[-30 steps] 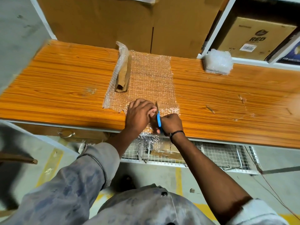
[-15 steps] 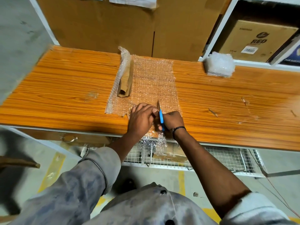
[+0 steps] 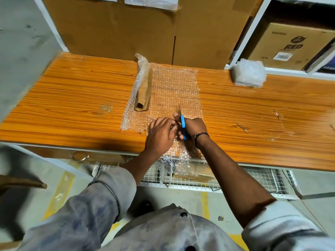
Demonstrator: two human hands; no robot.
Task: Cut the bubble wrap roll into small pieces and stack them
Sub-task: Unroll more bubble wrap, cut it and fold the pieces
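A sheet of bubble wrap [image 3: 174, 87] lies unrolled across the orange wooden table [image 3: 72, 98], with its near end hanging over the front edge. The flattened brown cardboard core [image 3: 144, 91] rests on the sheet's left side. My right hand [image 3: 194, 126] grips blue-handled scissors [image 3: 183, 124], blades pointing away into the wrap. My left hand [image 3: 160, 134] presses the wrap down just left of the blades, fingertips beside the scissors. A stack of cut bubble wrap pieces [image 3: 249, 73] sits at the back right of the table.
Large cardboard boxes [image 3: 145, 28] stand against the back of the table. A white shelf at the right holds a printed carton [image 3: 290, 46]. A wire mesh rack [image 3: 217, 180] sits under the table's front edge. A drawer handle [image 3: 79, 157] shows at the lower left.
The scissors and my right hand have advanced a little farther away along the sheet. My left hand followed alongside, still holding the wrap down.
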